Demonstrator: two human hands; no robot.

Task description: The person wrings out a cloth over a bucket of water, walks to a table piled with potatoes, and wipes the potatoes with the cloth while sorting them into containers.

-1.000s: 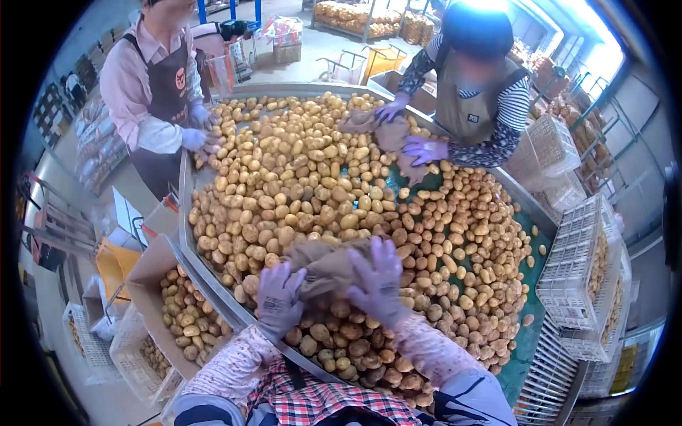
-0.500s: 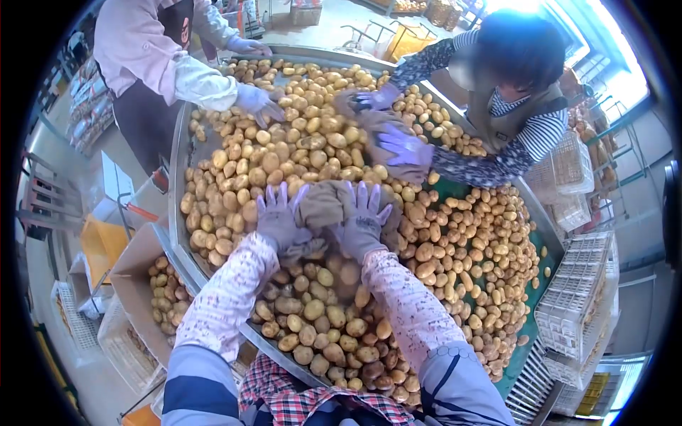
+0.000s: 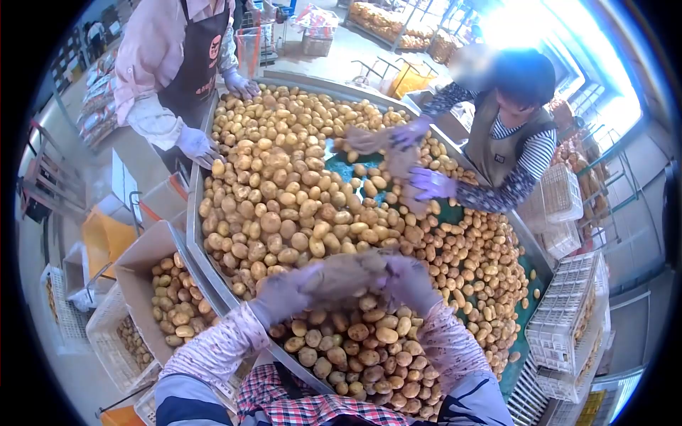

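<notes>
A brownish-grey cloth (image 3: 348,275) is stretched between my gloved hands, blurred, above a heap of potatoes (image 3: 284,177). My left hand (image 3: 285,291) is closed round one end of it. At the opposite end, my right hand (image 3: 412,284) grips the cloth too. Both gloves are pale purple-grey. Below the cloth, potatoes at the near edge lie close to my forearms.
A metal-rimmed sorting table (image 3: 206,266) bears the potatoes. Across it on the right, a co-worker (image 3: 508,135) handles another brown cloth (image 3: 403,167); a second person (image 3: 181,71) stands at left. A cardboard box (image 3: 142,266) of potatoes and white crates (image 3: 568,312) flank the table.
My hands have pulled the cloth up and back toward me, off the potatoes. The right co-worker's cloth has shifted, baring some green table surface. The left person's hand has drawn back to the rim.
</notes>
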